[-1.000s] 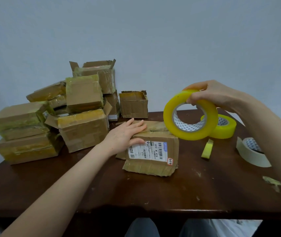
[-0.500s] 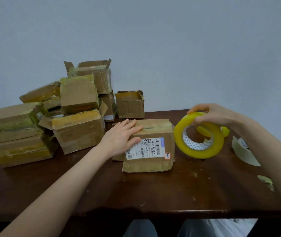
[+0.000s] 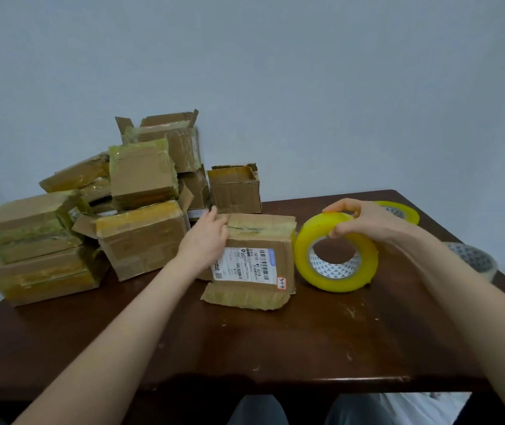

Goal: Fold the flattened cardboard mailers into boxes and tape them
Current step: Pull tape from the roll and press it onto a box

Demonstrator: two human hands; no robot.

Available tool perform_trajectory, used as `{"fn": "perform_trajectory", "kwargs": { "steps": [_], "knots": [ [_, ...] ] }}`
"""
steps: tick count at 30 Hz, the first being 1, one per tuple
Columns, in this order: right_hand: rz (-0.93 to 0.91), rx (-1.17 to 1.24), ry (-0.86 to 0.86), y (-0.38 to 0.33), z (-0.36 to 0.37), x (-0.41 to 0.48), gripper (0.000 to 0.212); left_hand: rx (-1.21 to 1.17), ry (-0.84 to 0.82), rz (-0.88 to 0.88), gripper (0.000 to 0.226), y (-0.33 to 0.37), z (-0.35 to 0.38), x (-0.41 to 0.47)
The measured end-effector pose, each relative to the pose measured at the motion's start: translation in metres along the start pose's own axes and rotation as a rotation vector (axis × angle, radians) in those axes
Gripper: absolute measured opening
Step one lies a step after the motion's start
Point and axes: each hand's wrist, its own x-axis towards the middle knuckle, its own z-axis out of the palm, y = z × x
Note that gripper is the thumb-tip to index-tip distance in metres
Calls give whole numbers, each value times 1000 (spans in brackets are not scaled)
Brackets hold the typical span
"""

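Taped boxes sit in a pile (image 3: pixel 91 228) at the left of the frame. At centre the left hand (image 3: pixel 206 237), fingers straight and holding nothing, rests against the upper left edge of the box (image 3: pixel 254 262). Just right of the box, the right hand (image 3: pixel 364 222) curls over the tape (image 3: pixel 335 271), which stands on edge on the table (image 3: pixel 245 348). The step in hand looks like taping; the next move calls for finding the tape's free end and laying it along the box's top seam.

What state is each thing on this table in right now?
Brown labelled cardboard box, closed, left hand touching it.
Big yellow tape roll, upright on edge, in the grip of the right hand.
Small brown cardboard box behind, top open.
Second yellow tape roll, lying flat.
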Motion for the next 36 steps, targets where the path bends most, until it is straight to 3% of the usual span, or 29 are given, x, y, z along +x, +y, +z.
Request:
{"fn": "perform_trajectory", "kwargs": {
  "steps": [2, 5, 8, 14, 25, 28, 30, 33, 36],
  "knots": [
    [3, -14, -1, 1, 3, 4, 41, 177, -3, 135, 49, 31, 5, -4],
    [-27, -34, -26, -3, 6, 3, 44, 187, -96, 274, 63, 78, 19, -12],
    [-37, -22, 5, 1, 0, -1, 43, 290, -74, 385, 61, 87, 29, -5],
    [-18, 25, 109, 6, 0, 3, 46, 276, -92, 399, 62, 65, 27, 13],
    [17, 41, 19, 8, 4, -7, 43, 250, 9, 362, 52, 54, 29, 16],
    [126, 224, 236, 20, -7, -13, 35, 267, 21, 358, 47, 57, 28, 13],
    [199, -17, 332, 37, -10, -15, 25, 279, 4, 351, 46, 58, 26, 12],
    [294, -515, 175, 62, 4, -20, 26, 264, -42, 343, 49, 58, 22, 11],
    [391, -625, 134, 69, 20, -21, 23, 274, -86, 331, 55, 58, 19, 10]
  ]
}}
